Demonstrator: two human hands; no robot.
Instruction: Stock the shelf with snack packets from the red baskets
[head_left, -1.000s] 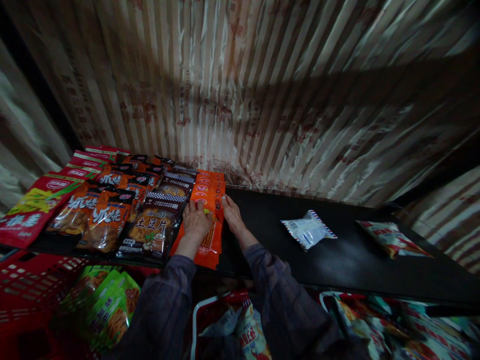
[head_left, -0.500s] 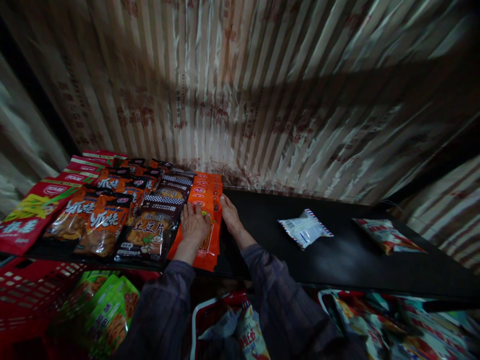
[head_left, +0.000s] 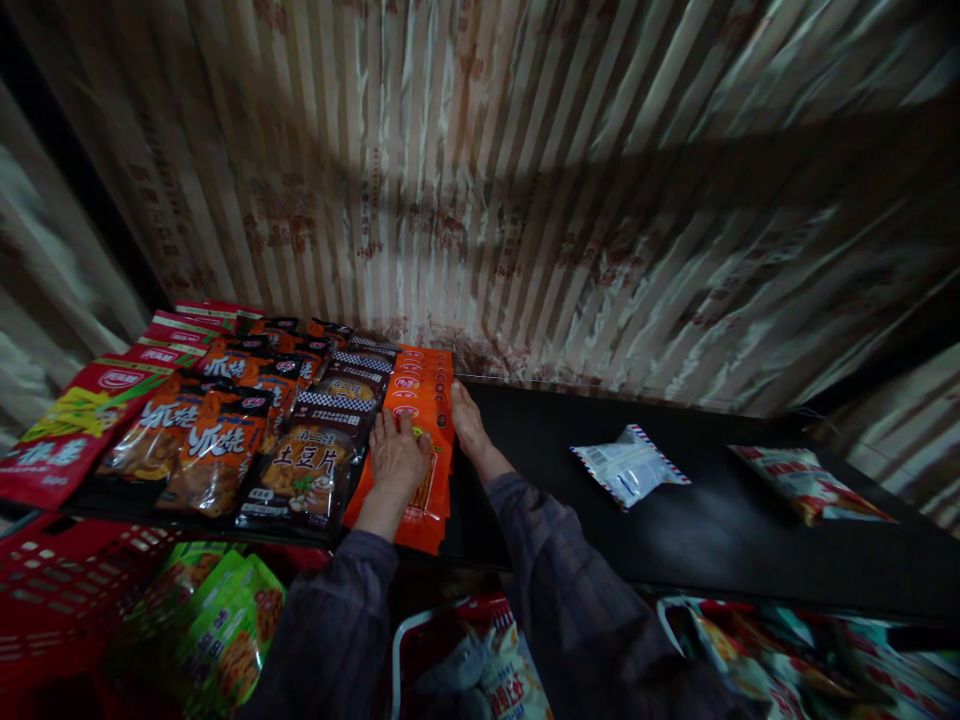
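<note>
Several orange snack packets (head_left: 420, 390) lie overlapping in a column on the black shelf (head_left: 517, 420). On the front one rests my left hand (head_left: 397, 455), its fingers stretched out flat. Along the right edge of that column stands my right hand (head_left: 471, 425), fingers extended and touching the packets' side. Just left of them is a column of brown potato-chip bags (head_left: 304, 460) with checkered tops. Further left are orange-and-black snack bags (head_left: 217, 445), then red bags (head_left: 75, 430) at the far left.
A white packet with a striped edge (head_left: 628, 466) and a red-and-white snack bag (head_left: 810, 482) lie on the shelf to the right. Below the front edge, a red basket (head_left: 67, 570) contains green bags (head_left: 232, 630), beside other filled baskets (head_left: 397, 660). Striped curtain fabric (head_left: 480, 200) hangs behind.
The view has shifted slightly, so everything sits a little further right. Both hands stay at the orange packets, in nearly the same pose.
</note>
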